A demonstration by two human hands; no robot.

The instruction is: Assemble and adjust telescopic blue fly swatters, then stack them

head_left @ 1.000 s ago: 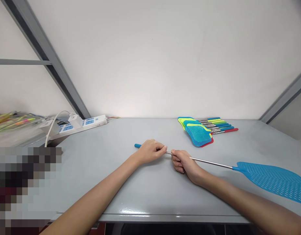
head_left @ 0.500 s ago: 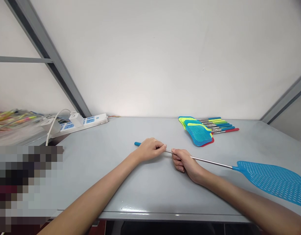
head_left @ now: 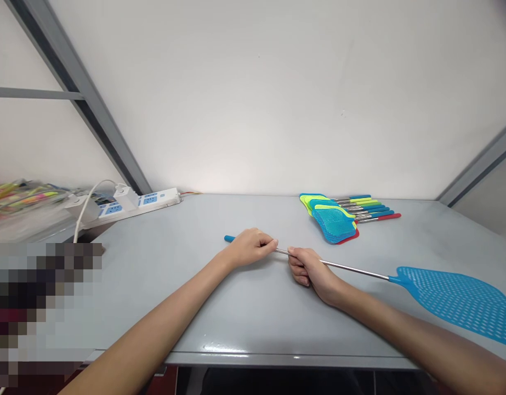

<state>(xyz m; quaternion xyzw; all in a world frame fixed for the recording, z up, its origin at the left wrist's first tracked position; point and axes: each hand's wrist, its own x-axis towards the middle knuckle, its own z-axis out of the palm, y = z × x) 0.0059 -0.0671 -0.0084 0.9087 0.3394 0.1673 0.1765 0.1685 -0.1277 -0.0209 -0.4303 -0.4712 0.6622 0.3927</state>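
A blue fly swatter (head_left: 458,302) with a thin metal shaft lies across in front of me, its perforated head to the right and partly cut off by the frame edge. My left hand (head_left: 253,247) is closed over the shaft near the blue handle, whose end sticks out to the left. Fingers of my right hand (head_left: 312,270) wrap around the shaft a short way to the right of the left hand. A short stretch of bare metal shows between the two hands.
Several fly swatters (head_left: 335,222) in blue, yellow-green and red lie piled at the back of the grey table (head_left: 236,318). A white power strip (head_left: 154,203) with plugs and a cable sits at the back left. Behind the table stands a white wall (head_left: 253,99).
Both hands keep their grip on the swatter, with the gap between them almost the same. The whole view has shifted very slightly.
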